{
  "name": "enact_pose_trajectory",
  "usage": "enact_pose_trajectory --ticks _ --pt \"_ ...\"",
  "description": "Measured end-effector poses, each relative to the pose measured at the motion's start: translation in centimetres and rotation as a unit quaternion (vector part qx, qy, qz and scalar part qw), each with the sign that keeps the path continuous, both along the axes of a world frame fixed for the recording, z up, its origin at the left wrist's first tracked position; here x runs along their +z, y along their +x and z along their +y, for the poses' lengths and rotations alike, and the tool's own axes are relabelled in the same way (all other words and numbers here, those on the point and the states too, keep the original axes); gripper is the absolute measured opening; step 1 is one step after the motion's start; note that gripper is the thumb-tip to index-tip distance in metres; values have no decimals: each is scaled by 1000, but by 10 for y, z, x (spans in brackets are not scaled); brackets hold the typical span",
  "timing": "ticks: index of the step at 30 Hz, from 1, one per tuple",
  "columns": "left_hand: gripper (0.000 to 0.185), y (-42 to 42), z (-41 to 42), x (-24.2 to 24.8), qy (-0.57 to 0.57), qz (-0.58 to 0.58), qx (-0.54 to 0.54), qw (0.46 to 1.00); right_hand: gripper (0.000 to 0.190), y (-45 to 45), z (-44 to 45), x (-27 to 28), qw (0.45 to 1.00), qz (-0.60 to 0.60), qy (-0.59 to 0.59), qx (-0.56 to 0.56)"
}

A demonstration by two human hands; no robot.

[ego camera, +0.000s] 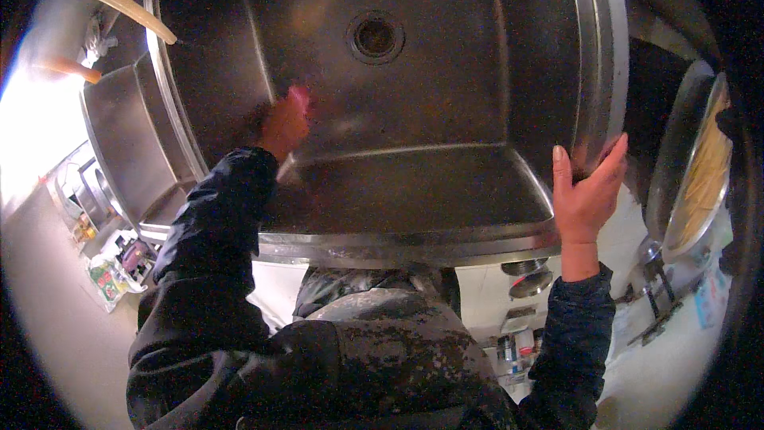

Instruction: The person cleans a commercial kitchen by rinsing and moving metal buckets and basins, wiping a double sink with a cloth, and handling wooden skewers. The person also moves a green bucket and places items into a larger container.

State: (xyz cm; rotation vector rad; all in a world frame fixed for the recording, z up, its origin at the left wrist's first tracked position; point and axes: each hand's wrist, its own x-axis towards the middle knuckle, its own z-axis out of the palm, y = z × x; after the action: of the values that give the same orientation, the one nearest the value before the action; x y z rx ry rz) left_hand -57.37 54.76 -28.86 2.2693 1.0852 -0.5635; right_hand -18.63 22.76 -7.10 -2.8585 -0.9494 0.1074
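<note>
A deep stainless steel sink basin [418, 101] lies before me, with a round drain [375, 37] in its floor. My left hand [286, 125] reaches into the basin near its left side wall. It is blurred and closed on a small pink thing [300, 97], whose kind I cannot tell. My right hand [588, 188] is at the basin's right front corner, thumb and fingers apart around the steel rim [600, 83]. Nothing is held in it.
Another steel basin [116, 119] adjoins on the left, with two pale curved spouts or tubes [128, 9] [71, 67] above. On the right stands a metal tray [704, 191] of long yellowish strips. Bags [110, 280] lie at lower left; bowls [530, 284] stand below the front edge.
</note>
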Motion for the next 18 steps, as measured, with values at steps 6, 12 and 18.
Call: enact_pose_trajectory --ticks 6,12,18 --pt "34 14 -83 -6 -141 -50 149 978 105 4 3 -1 1000 3 17 22" --pt "55 86 -109 14 -403 -186 143 885 105 4 6 -2 999 23 22 8" --pt "41 111 -102 23 -83 -229 -515 822 105 4 4 -7 1000 14 13 10"
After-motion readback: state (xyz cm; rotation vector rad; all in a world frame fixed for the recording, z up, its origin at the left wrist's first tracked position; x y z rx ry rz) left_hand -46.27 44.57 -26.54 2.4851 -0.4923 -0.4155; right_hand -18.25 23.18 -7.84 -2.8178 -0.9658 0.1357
